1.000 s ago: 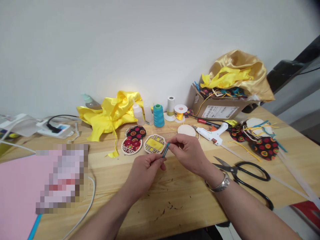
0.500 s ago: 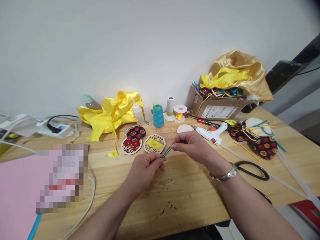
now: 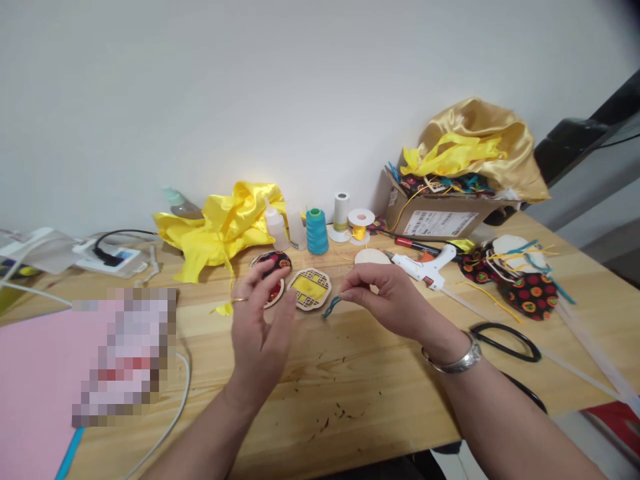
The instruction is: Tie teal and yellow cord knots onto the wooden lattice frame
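Between the thumb and fingers of my right hand (image 3: 373,293) is pinched a short blue-green cord (image 3: 331,306), its lower end hanging free over the table. My left hand (image 3: 263,313) has its fingers spread and holds nothing; it hovers in front of a gourd-shaped wooden piece backed with patterned dark red fabric (image 3: 276,262), hiding much of it. Just right of that lies an openwork wooden piece with a yellow fabric centre (image 3: 310,289), close behind the cord.
Behind the pieces stand a teal thread cone (image 3: 317,232), yellow cord spool (image 3: 359,230) and white squeeze bottle (image 3: 277,228). A glue gun (image 3: 423,268) and black-handled scissors (image 3: 506,341) lie to the right. Yellow satin (image 3: 220,223) is heaped back left; a cardboard box (image 3: 435,213) stands back right.
My left hand has let go of the cord and moved left, its fingers opening in front of the gourd-shaped piece. My right hand still holds the cord, with little movement.
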`<act>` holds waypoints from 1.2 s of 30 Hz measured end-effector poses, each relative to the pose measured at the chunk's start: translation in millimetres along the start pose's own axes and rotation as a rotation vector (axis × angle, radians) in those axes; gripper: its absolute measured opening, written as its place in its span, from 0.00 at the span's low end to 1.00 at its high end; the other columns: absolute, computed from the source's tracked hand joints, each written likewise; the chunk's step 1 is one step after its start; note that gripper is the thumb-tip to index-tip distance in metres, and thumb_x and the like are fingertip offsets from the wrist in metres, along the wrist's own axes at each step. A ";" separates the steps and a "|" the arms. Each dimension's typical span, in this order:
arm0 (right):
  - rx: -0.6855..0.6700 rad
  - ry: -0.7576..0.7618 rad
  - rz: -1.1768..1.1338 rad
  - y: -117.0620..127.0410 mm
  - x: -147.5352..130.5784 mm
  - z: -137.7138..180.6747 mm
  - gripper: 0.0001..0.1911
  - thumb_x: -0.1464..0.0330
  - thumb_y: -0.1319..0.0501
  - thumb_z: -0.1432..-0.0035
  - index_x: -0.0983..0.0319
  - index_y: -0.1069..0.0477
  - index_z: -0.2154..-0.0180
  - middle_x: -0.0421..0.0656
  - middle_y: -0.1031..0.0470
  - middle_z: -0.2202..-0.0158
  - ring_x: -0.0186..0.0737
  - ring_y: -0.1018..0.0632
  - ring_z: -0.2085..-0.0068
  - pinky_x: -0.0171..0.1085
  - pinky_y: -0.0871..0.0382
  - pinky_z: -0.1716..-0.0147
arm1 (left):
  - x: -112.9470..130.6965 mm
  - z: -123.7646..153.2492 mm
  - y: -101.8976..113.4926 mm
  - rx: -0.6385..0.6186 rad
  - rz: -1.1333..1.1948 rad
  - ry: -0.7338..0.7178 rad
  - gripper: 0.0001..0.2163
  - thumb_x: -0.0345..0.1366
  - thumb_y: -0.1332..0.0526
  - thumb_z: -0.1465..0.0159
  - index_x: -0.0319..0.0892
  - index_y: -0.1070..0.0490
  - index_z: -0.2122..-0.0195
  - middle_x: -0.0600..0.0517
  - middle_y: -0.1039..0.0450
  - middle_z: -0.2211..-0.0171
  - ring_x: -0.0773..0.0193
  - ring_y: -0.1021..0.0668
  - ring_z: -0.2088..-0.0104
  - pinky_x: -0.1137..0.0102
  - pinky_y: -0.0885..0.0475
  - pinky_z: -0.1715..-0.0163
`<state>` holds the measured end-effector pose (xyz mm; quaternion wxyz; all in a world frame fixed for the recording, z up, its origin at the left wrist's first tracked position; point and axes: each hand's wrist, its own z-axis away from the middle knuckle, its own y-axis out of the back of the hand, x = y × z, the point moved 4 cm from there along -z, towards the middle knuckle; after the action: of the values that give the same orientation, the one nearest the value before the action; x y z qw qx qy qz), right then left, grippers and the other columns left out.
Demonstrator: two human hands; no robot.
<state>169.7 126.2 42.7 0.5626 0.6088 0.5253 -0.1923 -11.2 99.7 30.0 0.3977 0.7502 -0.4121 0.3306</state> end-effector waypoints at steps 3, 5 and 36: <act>-0.052 0.072 -0.012 -4.0 -6.6 1.6 0.06 0.71 0.41 0.45 0.61 0.27 0.72 0.38 0.28 0.74 0.32 0.30 0.71 0.32 0.36 0.69 | 7.6 4.4 1.5 0.020 0.090 -0.070 0.12 0.31 0.43 0.39 0.44 0.30 0.54 0.48 0.36 0.46 0.58 0.36 0.44 0.63 0.43 0.45; -0.074 0.127 -0.008 -7.1 -10.6 2.7 0.06 0.70 0.41 0.45 0.61 0.26 0.72 0.39 0.28 0.73 0.33 0.29 0.68 0.34 0.35 0.66 | 4.5 7.9 -6.9 -0.133 0.234 0.053 0.12 0.32 0.46 0.37 0.45 0.31 0.53 0.49 0.31 0.49 0.59 0.32 0.48 0.63 0.40 0.47; -0.004 0.100 -0.022 -18.6 -4.1 -0.1 0.04 0.75 0.40 0.46 0.64 0.28 0.73 0.40 0.31 0.72 0.32 0.30 0.66 0.33 0.37 0.64 | -20.7 24.0 -39.1 -0.561 0.732 0.734 0.07 0.37 0.39 0.42 0.39 0.27 0.70 0.57 0.35 0.82 0.76 0.41 0.83 0.78 0.47 0.83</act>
<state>152.2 121.1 37.1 0.5347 0.6107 0.5598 -0.1666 18.2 99.7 -10.9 0.5576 0.2618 -0.5515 0.5626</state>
